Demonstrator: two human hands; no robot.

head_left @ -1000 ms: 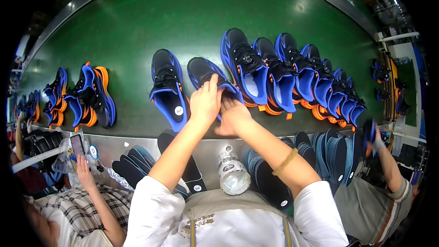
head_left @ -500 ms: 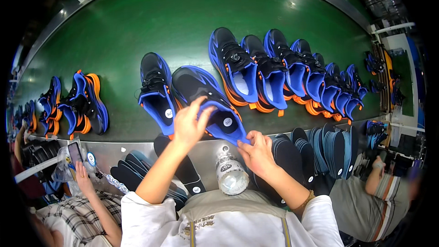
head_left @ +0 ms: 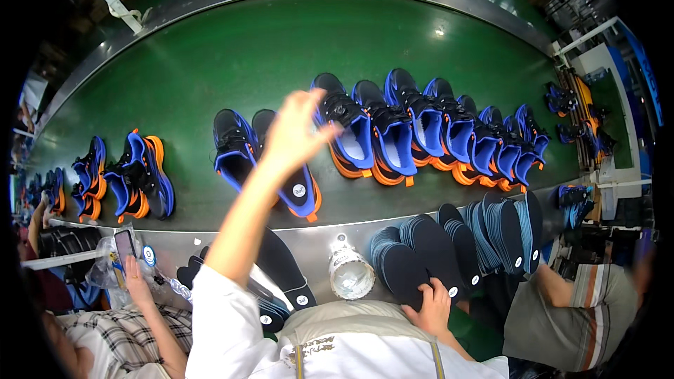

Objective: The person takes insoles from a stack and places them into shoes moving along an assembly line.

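Note:
My left hand (head_left: 298,130) is stretched out over the green belt, thumb and fingers apart, by the toe and laces of a black sneaker (head_left: 344,112) with blue lining and an orange heel. Contact with that shoe cannot be told. Under my left forearm lies a pair of such sneakers; the right shoe (head_left: 300,196) has a dark insole with a round white sticker, and the left shoe (head_left: 235,163) is partly covered by my arm. Low on the right, my right hand (head_left: 430,307) grips the edge of a black insole (head_left: 430,249) on a stack.
More sneakers (head_left: 484,147) stand in a row to the right, others (head_left: 144,175) at the left. A clear plastic container (head_left: 351,277) sits on the metal ledge (head_left: 316,238) between insole stacks. Co-workers flank me; the left one's hand (head_left: 137,281) is beside a phone (head_left: 125,244).
Both hands have left the right shoe of the pair, which now rests on the belt. My left hand moved up toward the row of sneakers; my right hand came down to the insoles.

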